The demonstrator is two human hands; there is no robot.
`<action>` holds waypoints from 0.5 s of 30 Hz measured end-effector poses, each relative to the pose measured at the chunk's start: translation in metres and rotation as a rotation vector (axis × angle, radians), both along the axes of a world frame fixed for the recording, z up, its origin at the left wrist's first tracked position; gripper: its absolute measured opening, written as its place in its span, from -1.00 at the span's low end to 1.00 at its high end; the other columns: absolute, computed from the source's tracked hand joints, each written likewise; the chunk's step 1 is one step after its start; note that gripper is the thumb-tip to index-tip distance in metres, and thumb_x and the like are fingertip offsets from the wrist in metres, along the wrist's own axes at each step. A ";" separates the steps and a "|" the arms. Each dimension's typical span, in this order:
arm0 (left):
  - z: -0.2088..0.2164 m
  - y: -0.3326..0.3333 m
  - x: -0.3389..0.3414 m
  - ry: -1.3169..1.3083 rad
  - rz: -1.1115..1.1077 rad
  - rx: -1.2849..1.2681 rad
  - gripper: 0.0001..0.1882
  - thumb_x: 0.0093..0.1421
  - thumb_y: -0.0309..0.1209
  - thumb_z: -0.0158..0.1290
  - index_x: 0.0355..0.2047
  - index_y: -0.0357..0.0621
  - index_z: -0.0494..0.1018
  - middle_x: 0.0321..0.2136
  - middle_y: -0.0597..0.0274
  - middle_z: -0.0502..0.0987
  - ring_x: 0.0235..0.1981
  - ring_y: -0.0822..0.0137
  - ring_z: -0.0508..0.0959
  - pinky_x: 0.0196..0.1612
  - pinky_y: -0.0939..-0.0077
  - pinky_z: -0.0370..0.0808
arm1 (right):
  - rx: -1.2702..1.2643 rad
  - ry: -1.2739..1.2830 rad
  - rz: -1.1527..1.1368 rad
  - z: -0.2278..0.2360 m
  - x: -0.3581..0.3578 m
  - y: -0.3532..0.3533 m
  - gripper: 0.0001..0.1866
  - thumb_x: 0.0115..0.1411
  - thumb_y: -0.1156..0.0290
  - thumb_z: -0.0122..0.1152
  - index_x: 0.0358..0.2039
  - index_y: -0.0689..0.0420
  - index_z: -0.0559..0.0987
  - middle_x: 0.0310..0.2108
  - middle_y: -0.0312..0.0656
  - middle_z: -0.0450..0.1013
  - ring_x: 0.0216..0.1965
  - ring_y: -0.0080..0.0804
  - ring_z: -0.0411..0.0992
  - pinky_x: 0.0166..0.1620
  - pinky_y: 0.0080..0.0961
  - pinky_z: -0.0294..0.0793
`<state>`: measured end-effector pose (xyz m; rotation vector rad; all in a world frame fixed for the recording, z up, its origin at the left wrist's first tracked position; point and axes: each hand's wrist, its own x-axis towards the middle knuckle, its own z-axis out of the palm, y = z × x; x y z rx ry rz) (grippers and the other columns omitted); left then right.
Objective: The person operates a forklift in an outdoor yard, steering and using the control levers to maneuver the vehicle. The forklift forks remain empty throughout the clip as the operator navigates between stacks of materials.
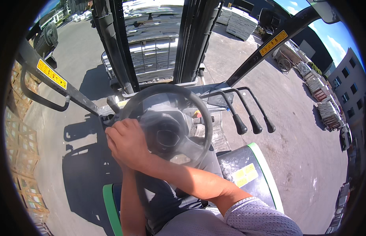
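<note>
My right arm crosses over to the left side of the black steering wheel (185,91). There my right hand (129,139) is closed round the rim with its fingers curled. My left forearm comes up from the lower edge under the right one. Most of my left hand (122,162) is hidden beneath the right hand, so its fingers do not show. Part of the wheel is smeared by motion. A short dark lever (112,104) stands just beyond my hands on the left. Three black-knobbed levers (255,124) rise to the right of the wheel, with no hand on them.
Ahead, behind the forklift's dark mast (195,43), are stacked pale slabs or boards (153,59). Wooden crates (23,157) line the left edge. More slab stacks (328,114) and a cart (287,59) stand on the right. Grey paved ground (293,157) surrounds the forklift.
</note>
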<state>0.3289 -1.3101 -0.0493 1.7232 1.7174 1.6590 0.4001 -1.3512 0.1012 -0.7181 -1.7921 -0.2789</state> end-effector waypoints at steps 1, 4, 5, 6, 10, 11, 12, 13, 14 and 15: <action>0.003 -0.008 0.009 -0.095 -0.056 0.046 -0.76 0.38 -0.36 0.13 -0.07 -0.30 0.53 -0.36 0.33 0.55 -0.30 0.51 0.52 -0.26 0.48 0.49 | 0.001 -0.004 0.044 -0.009 0.007 -0.019 -0.79 0.04 0.50 0.35 -0.28 0.15 0.57 -0.33 -0.19 0.38 -0.20 -0.16 0.41 -0.05 -0.20 0.40; 0.014 -0.029 0.027 -0.391 -0.189 0.165 -0.75 0.33 -0.38 0.17 -0.08 -0.29 0.52 -0.35 0.33 0.54 -0.30 0.50 0.51 -0.26 0.49 0.47 | -0.093 -0.107 0.111 -0.039 0.050 -0.074 -0.70 0.02 0.49 0.36 -0.18 0.17 0.59 -0.29 -0.22 0.41 -0.16 -0.21 0.41 -0.03 -0.21 0.40; 0.018 -0.029 0.026 -0.483 -0.225 0.134 -0.75 0.31 -0.38 0.17 -0.10 -0.29 0.52 -0.35 0.32 0.55 -0.32 0.48 0.52 -0.27 0.48 0.48 | -0.108 -0.129 0.111 -0.046 0.072 -0.089 -0.71 0.02 0.49 0.38 -0.19 0.17 0.60 -0.28 -0.23 0.42 -0.16 -0.21 0.42 -0.05 -0.24 0.41; 0.021 -0.031 0.025 -0.579 -0.257 0.105 -0.75 0.28 -0.39 0.18 -0.11 -0.29 0.53 -0.36 0.30 0.55 -0.33 0.46 0.53 -0.28 0.48 0.48 | -0.138 -0.134 0.122 -0.051 0.094 -0.103 -0.72 0.02 0.50 0.40 -0.20 0.17 0.61 -0.28 -0.23 0.43 -0.16 -0.22 0.43 -0.08 -0.26 0.42; 0.027 -0.034 0.010 -0.477 -0.243 0.110 -0.69 0.31 -0.35 0.15 -0.05 -0.35 0.53 -0.26 0.13 0.66 -0.28 0.35 0.68 -0.25 0.44 0.59 | -0.238 -0.192 -0.089 -0.046 0.176 -0.140 -0.73 -0.01 0.51 0.45 -0.24 0.16 0.65 -0.27 -0.18 0.52 -0.25 -0.16 0.47 -0.16 -0.24 0.43; 0.026 -0.037 0.007 -0.376 -0.228 0.133 -0.71 0.33 -0.37 0.12 -0.05 -0.35 0.53 -0.25 0.13 0.67 -0.29 0.36 0.68 -0.25 0.45 0.59 | -0.196 -0.216 -0.158 -0.036 0.196 -0.137 -0.68 -0.03 0.52 0.47 -0.21 0.14 0.63 -0.32 -0.22 0.48 -0.26 -0.23 0.47 -0.18 -0.28 0.41; 0.027 -0.034 0.006 -0.296 -0.214 0.169 -0.73 0.34 -0.39 0.09 -0.06 -0.34 0.54 -0.26 0.14 0.67 -0.29 0.36 0.68 -0.25 0.45 0.58 | -0.176 -0.193 -0.225 -0.025 0.209 -0.129 -0.67 -0.04 0.56 0.44 -0.21 0.13 0.61 -0.31 -0.22 0.49 -0.26 -0.20 0.47 -0.18 -0.24 0.40; 0.025 -0.035 0.004 -0.218 -0.197 0.207 -0.75 0.36 -0.41 0.07 -0.06 -0.33 0.54 -0.26 0.14 0.67 -0.30 0.36 0.67 -0.25 0.45 0.58 | -0.110 -0.149 -0.300 -0.014 0.217 -0.112 -0.69 -0.04 0.59 0.40 -0.22 0.14 0.59 -0.32 -0.20 0.49 -0.27 -0.16 0.47 -0.17 -0.22 0.40; 0.027 -0.030 0.005 -0.163 -0.178 0.263 -0.77 0.37 -0.42 0.04 -0.07 -0.31 0.55 -0.28 0.15 0.67 -0.31 0.36 0.67 -0.25 0.45 0.57 | -0.091 -0.098 -0.340 0.006 0.224 -0.087 -0.71 0.00 0.61 0.37 -0.22 0.14 0.59 -0.34 -0.16 0.50 -0.29 -0.12 0.47 -0.17 -0.20 0.40; 0.026 -0.028 0.003 -0.166 -0.169 0.266 -0.78 0.38 -0.43 0.02 -0.07 -0.30 0.55 -0.30 0.15 0.67 -0.32 0.35 0.67 -0.25 0.44 0.56 | -0.031 -0.025 -0.370 0.019 0.225 -0.068 -0.76 0.05 0.60 0.36 -0.23 0.14 0.59 -0.37 -0.14 0.50 -0.31 -0.10 0.47 -0.18 -0.20 0.40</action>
